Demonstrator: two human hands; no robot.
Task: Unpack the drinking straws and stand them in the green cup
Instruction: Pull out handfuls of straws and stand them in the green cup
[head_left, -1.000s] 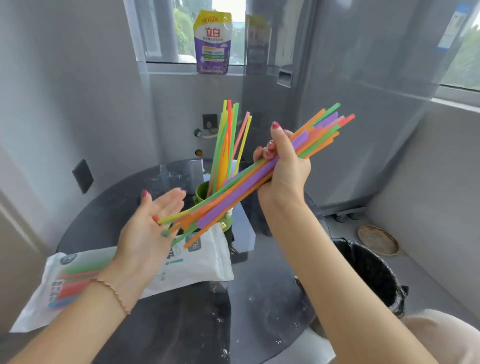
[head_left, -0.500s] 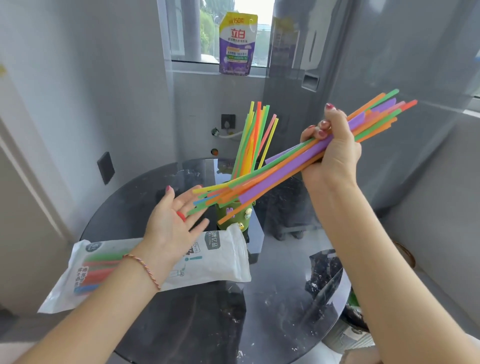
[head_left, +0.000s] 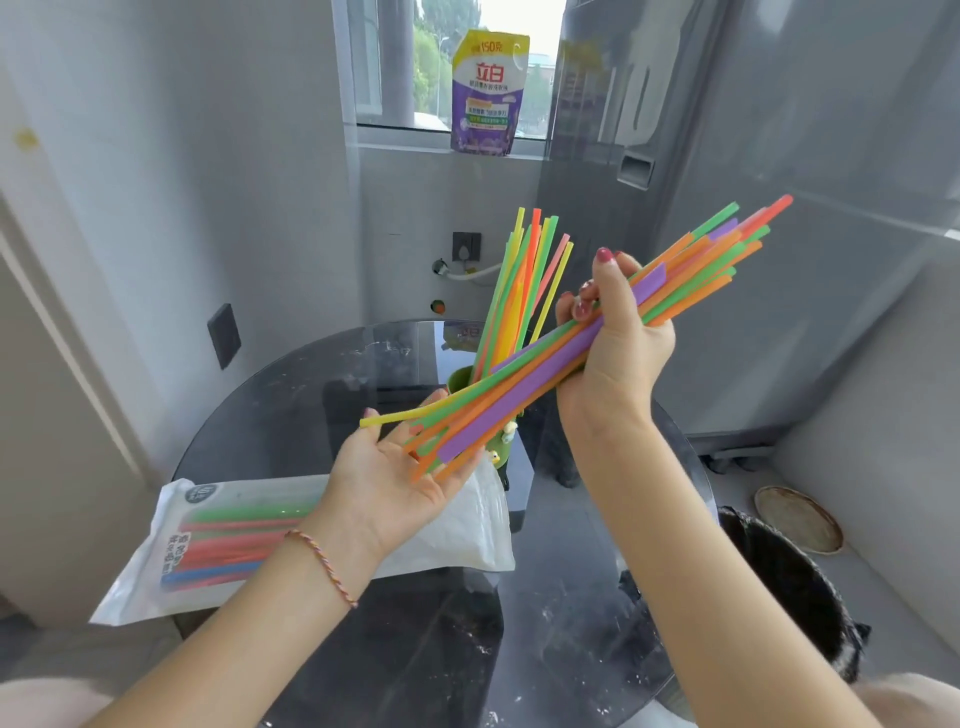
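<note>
Head view: right hand (head_left: 615, 338) grips a slanted bundle of straws (head_left: 524, 384) mid-length above the green cup (head_left: 460, 379); their lower ends rest on the open palm of the left hand (head_left: 395, 478), fingers spread.

Bright daylight, soft and even

Light comes in through the window (head_left: 457, 67) at the back, where the outdoors looks washed out. The dark glass table (head_left: 311, 395) shines with pale reflections. Walls bend near the edges. The straw packet (head_left: 218, 540) looks a bit blurry.
</note>
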